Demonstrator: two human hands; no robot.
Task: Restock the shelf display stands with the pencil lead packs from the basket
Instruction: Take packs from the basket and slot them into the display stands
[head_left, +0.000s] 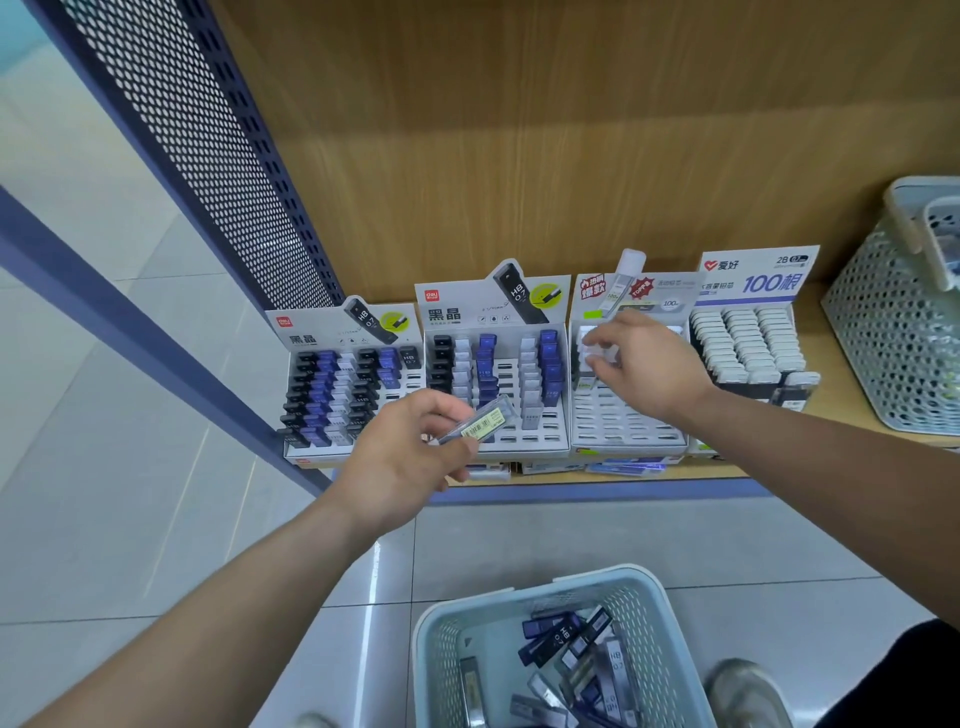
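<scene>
Both gripping: left hand (400, 457) pinches clear yellow-labelled pack (480, 423); right hand (649, 364), white pack (600, 357).

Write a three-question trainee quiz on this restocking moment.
1. True or false: the left hand holds a clear pack.
2. The right hand pinches a white pack at which display, counted from the left? A first, B third, C fourth.
3. Fill in: the basket with loose packs stands on the ____.
Key: 1 true; 2 B, the third stand; 3 floor.
</scene>
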